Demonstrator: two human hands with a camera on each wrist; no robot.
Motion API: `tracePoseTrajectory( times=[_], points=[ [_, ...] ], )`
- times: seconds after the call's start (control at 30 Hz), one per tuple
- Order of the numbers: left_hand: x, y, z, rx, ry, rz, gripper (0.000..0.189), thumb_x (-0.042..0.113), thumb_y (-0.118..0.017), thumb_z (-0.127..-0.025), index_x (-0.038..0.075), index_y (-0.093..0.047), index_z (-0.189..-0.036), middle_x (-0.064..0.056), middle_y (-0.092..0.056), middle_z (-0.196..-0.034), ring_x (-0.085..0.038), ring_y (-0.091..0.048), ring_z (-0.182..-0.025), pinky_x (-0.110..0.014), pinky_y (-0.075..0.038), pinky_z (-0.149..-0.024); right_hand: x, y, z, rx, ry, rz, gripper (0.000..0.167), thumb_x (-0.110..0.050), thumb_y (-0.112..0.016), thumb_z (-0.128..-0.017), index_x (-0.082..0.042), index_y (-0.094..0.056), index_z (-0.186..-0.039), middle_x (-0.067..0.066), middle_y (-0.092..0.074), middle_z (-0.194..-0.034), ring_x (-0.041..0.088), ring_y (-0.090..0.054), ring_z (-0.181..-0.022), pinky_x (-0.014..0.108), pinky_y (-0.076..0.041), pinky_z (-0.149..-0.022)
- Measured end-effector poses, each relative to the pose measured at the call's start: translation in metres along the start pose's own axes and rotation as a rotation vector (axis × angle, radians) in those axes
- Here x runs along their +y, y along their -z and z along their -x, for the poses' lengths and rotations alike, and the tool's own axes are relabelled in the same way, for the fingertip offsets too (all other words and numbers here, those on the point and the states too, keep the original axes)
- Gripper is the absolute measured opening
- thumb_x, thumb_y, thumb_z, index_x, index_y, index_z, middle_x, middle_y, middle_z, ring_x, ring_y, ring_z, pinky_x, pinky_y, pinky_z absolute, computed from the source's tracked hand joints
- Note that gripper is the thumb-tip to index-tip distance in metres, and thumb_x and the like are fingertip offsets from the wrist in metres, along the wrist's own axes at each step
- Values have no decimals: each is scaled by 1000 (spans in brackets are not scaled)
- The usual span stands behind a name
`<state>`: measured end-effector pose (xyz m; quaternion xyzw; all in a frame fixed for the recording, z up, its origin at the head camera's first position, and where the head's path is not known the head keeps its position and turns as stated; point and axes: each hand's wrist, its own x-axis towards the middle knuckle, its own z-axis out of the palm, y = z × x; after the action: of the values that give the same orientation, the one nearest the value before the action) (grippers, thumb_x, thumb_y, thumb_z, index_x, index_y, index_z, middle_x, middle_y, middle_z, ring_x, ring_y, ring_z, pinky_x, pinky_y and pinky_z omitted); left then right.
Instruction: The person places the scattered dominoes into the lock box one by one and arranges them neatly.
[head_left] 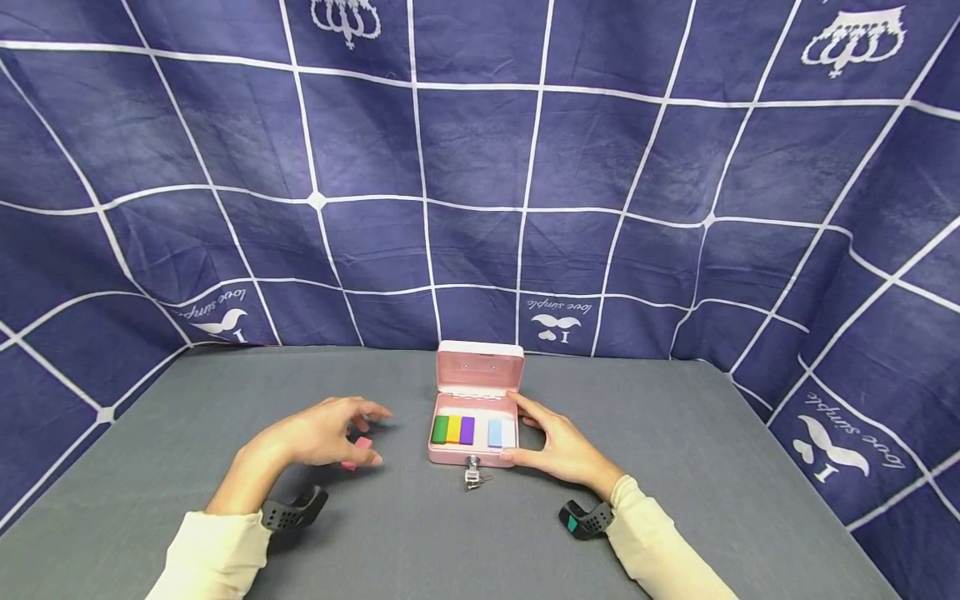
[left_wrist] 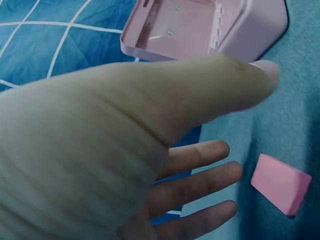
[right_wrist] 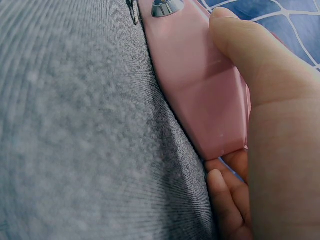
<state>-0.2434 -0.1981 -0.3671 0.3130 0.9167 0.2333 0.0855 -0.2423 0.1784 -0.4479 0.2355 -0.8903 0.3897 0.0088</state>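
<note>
A pink metal cash box (head_left: 450, 457) stands on the table with its lid raised. Inside lie a green block (head_left: 440, 429), a yellow block (head_left: 453, 429), a purple block (head_left: 467, 431) and a light blue block (head_left: 495, 433). My right hand (head_left: 566, 450) grips the box's right side, thumb on the front edge and fingers at the side wall. To the left of the box, my left hand (head_left: 322, 433) hovers with loosely bent fingers and holds nothing. In the left wrist view a pink block (left_wrist: 280, 184) lies on the table near those fingertips, untouched.
Keys (head_left: 472, 477) hang from the lock at the front of the box. The grey table (head_left: 420, 533) runs back to a blue cloth (head_left: 480, 167) with white lines, which hangs behind and at both sides.
</note>
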Motion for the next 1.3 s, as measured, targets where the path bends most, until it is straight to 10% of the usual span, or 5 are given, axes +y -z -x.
tracePoseTrajectory(
  times=[0.67,1.3],
  points=[
    [-17,-5,17,-59,35,-43,64,18,-91,-61,8,-69,-120,-8,-62,-124,-37,-59,-119,-51,-49,-100,-1,-1,0,7,2,10,89,-47,-80,-81,-28,-36,-155,6,-48,-154,21,-60,-128,40,-46,-111],
    [-23,-8,15,-38,8,-45,48,11,-86,-64,14,-72,-110,-7,-63,-121,-35,-60,-115,-49,-49,-98,1,-1,0,8,-2,13,89,-48,-80,-81,-28,-36,-155,5,-48,-153,21,-60,-128,42,-46,-111]
  ],
)
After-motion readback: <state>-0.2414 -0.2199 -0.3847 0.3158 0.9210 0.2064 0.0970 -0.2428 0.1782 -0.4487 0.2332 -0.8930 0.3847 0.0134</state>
